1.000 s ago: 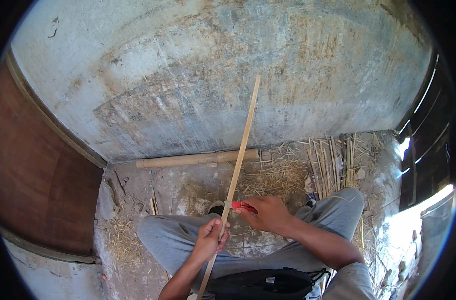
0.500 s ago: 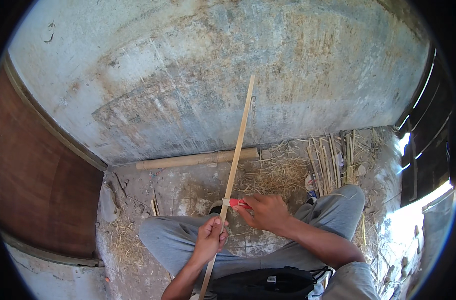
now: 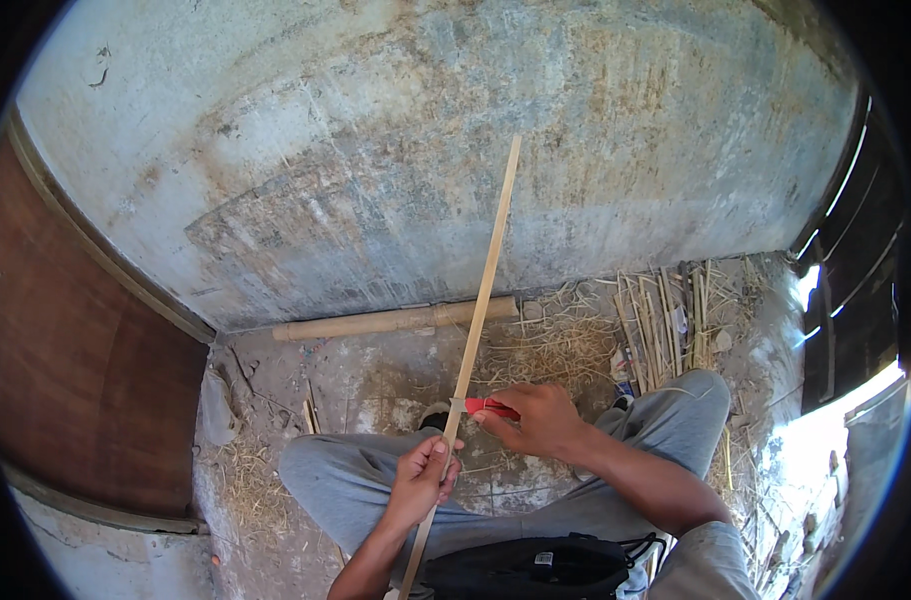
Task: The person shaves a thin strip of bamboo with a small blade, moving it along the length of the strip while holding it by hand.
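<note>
A long, pale bamboo strip (image 3: 487, 270) slants from my lap up toward the wall. My left hand (image 3: 425, 474) grips it low down, the thumb lying along its face. My right hand (image 3: 535, 422) is closed around a red-handled knife (image 3: 480, 406), most of its handle covered by the fingers. The short blade lies across the strip, touching it just above my left hand. Below, the strip's lower end passes in front of my left thigh beside a black bag (image 3: 525, 568) on my lap.
A thick bamboo pole (image 3: 395, 319) lies along the foot of the stained wall (image 3: 375, 200). Shavings (image 3: 555, 355) cover the floor ahead, with a bundle of thin sticks (image 3: 665, 325) to their right. A brown wooden panel (image 3: 85, 350) stands at the left.
The strip's upper end has shifted slightly up and to the right. My right hand and the knife have moved a little to the right; my left hand keeps its grip.
</note>
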